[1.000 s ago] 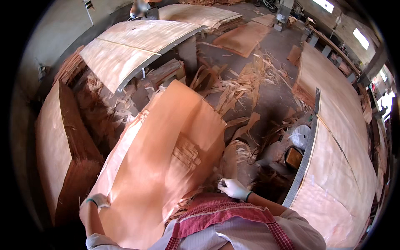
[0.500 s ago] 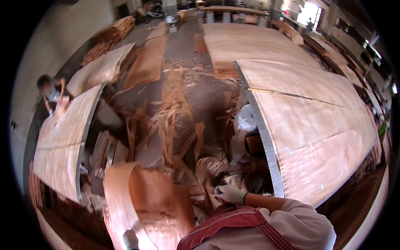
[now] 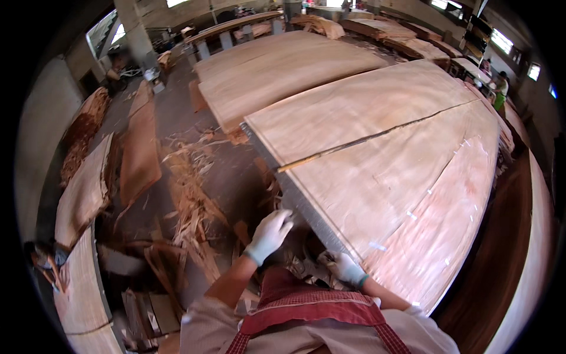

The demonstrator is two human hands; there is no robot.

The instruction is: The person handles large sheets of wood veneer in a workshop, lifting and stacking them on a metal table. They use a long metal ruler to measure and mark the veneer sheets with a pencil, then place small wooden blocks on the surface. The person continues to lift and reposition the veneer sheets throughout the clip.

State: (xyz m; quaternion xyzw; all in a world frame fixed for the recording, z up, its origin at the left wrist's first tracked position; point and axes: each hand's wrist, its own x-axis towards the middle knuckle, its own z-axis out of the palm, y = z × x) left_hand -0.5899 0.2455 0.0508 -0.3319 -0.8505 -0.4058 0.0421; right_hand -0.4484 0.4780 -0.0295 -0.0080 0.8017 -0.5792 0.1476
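Observation:
My left hand [image 3: 269, 237], in a pale glove, is raised beside the near left edge of a large wood-veneer sheet [image 3: 348, 189]. Its fingers are partly extended, with nothing seen in them. Closer to that table edge, my right hand [image 3: 344, 268], gloved too, has its fingers curled; whatever they hold, if anything, is too small to make out. Across the veneer lies a long thin stick [image 3: 354, 143] with a yellowish end overhanging the grey table edge [image 3: 312, 221]. Small white tape pieces [image 3: 411, 215] dot a seam in the veneer.
Torn veneer strips [image 3: 191, 194] litter the floor to the left. Beyond my table lies another broad veneer stack [image 3: 283, 71]. At far left a co-worker [image 3: 47, 262] leans over another veneer-covered table [image 3: 82, 289]; a second person [image 3: 500, 88] stands at far right.
My view has swung right toward the taped veneer. My left hand has left the curled brown veneer sheet and come up near the table edge; my right hand stays close to my front.

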